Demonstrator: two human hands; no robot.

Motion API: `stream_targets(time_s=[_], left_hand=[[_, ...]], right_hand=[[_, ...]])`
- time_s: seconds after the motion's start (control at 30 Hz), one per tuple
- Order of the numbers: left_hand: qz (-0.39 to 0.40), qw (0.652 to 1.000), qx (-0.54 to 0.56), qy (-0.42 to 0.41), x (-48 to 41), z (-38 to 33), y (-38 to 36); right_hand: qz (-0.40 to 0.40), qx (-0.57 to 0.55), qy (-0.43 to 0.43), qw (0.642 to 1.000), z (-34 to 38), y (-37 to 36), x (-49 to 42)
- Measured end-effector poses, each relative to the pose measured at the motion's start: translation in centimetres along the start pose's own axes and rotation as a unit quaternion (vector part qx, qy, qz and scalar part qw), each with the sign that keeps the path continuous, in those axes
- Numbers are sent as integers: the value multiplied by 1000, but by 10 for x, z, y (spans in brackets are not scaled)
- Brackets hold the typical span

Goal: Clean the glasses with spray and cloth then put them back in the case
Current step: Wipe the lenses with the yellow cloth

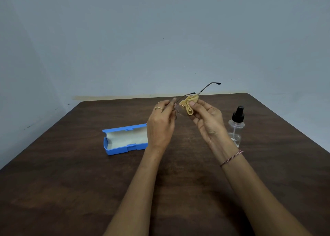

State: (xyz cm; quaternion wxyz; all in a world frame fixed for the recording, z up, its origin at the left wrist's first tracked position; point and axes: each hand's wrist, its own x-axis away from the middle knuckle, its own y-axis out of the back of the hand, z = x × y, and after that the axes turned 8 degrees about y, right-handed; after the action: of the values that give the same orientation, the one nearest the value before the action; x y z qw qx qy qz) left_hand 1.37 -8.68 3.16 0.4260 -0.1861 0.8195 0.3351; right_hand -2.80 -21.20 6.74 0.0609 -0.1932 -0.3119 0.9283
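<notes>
Thin-framed glasses (pixel 180 110) are held up above the table, their temples pointing away toward the wall. My left hand (pixel 161 124) grips the frame at its left side. My right hand (pixel 207 118) pinches a folded tan cloth (pixel 189 105) against the right lens. The blue case (pixel 123 139) lies open on the table left of my left hand, its pale lining showing; its right end is hidden behind that hand. A clear spray bottle (pixel 236 127) with a black pump top stands upright just right of my right wrist.
The dark wooden table (pixel 71 182) runs back to a grey wall, with its far edge just behind my hands. A rounded corner of the table lies at the back right.
</notes>
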Motion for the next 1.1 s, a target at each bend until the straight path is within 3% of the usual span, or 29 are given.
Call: stream_targets(time_s=[0.4,0.83,1.0,1.1], left_hand=[[63,993,87,-49,5,-13,0],[35,993,110,-26,3,-14,-1],[-1,996,59,-61,1,-11,-1],[-5,997,37,-65,1,-7,-1]], right_hand=[[10,-35,11,999,-1,7,-4],[-14,-45,38,998,-1,0,2],[-46,-70,34,996,0,1,1],[-25,-43,17,999,-5,-7,7]])
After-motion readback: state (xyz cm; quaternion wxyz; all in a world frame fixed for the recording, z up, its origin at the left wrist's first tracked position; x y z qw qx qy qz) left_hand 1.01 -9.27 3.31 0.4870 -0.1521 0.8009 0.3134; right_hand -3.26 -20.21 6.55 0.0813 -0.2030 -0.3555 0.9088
